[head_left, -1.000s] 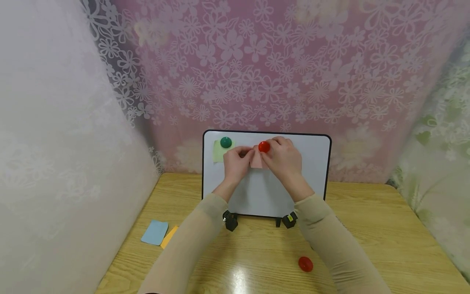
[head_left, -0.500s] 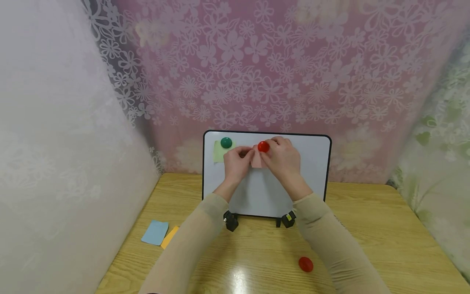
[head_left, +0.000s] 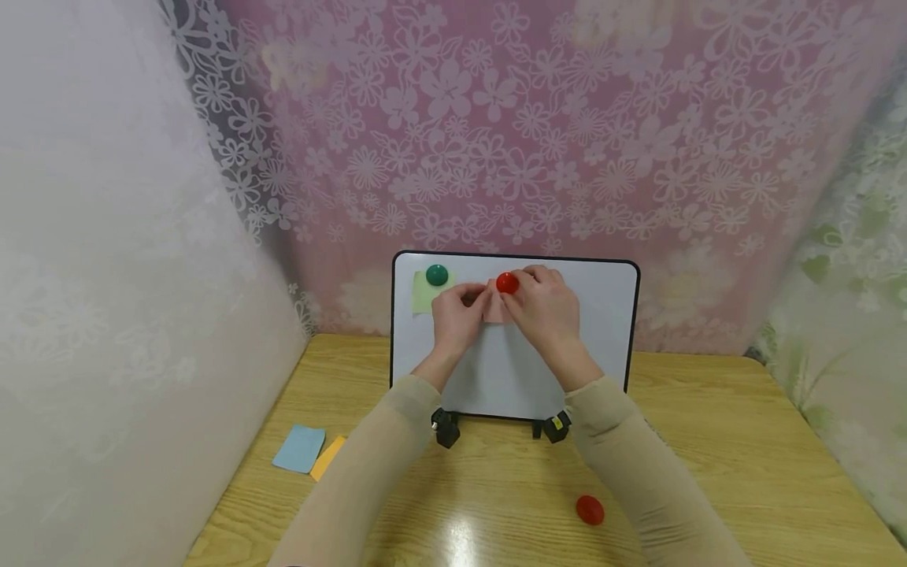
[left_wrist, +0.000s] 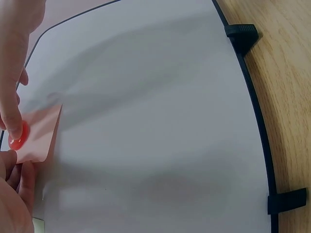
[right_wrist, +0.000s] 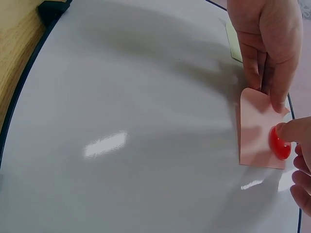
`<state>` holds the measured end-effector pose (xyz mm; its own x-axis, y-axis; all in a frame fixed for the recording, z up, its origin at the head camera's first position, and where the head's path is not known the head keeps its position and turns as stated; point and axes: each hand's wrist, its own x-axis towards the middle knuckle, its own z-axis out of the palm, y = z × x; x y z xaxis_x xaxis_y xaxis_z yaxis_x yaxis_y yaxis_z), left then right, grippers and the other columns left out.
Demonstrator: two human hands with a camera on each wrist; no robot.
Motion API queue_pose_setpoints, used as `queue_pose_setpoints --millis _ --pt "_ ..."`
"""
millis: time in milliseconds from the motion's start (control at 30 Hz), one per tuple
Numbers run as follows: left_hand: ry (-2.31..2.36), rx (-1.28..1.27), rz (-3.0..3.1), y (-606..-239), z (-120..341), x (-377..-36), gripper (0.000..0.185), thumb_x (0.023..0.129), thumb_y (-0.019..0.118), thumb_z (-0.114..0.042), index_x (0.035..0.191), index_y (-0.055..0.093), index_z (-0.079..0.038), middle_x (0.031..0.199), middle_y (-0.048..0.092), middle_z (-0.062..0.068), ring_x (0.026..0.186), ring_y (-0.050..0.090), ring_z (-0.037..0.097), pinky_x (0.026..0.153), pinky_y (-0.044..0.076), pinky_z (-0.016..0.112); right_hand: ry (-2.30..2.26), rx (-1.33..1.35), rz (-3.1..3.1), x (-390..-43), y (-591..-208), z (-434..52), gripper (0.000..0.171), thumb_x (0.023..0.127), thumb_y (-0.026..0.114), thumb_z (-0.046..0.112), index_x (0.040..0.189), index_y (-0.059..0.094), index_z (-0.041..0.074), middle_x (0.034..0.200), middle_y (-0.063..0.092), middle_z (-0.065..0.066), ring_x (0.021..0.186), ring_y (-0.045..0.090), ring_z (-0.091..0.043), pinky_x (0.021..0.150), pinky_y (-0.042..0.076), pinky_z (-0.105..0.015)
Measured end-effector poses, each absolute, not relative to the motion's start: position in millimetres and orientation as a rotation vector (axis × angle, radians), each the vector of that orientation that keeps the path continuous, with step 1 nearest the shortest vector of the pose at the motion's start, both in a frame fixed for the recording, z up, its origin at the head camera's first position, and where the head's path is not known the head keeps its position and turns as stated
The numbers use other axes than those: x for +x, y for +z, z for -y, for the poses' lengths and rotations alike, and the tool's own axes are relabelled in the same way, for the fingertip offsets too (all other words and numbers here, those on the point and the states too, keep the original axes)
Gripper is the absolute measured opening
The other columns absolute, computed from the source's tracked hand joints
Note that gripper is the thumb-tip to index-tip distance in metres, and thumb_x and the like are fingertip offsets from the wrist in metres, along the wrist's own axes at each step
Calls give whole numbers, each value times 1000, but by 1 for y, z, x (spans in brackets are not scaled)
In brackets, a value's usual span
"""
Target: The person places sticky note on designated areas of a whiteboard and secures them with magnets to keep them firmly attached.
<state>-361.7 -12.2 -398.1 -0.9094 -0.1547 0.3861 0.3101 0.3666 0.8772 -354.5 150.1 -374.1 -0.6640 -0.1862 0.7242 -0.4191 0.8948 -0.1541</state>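
Note:
A whiteboard (head_left: 496, 378) with a black rim stands on the table. Against its upper part lies a pink paper note (right_wrist: 255, 131), whose side edge my left hand (head_left: 457, 319) pinches between thumb and fingers. My right hand (head_left: 549, 311) grips a round red magnet (head_left: 506, 283) over the top part of this note. In the right wrist view, the magnet touches the paper and the note's lower end stands slightly off the board. Left of my hands, a green magnet (head_left: 436, 275) sits on a pale green note (head_left: 421, 299), partly hidden by my left hand.
On the wooden table (head_left: 708, 441), a blue note (head_left: 300, 449) and an orange note (head_left: 328, 458) lie at the left; my left sleeve partly covers the orange one. Another red magnet (head_left: 590, 510) lies near my right forearm. Black feet (left_wrist: 286, 200) support the board.
The red magnet in my right hand has shifted very slightly left over the pink note. My left hand keeps its pinch on the paper and barely moves.

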Motion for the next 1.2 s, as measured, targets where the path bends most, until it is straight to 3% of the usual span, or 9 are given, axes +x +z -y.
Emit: queue_pose_setpoints --millis 533,1200 --pt "-1549 -156 2153 -404 15 -354 19 100 81 -25 109 84 -8 91 78 0 80 68 14 70 58 25 503 479 2191 -344 -392 -160 32 93 84 22 118 81 1 111 75 -16 99 68 -38 73 62 -53" --pt "-1603 -229 2089 -430 23 -337 15 100 80 -20 107 84 -8 89 79 0 77 69 13 69 58 25 579 485 2240 -324 -420 -169 31 93 86 26 118 82 8 114 75 -13 103 69 -35 71 62 -52"
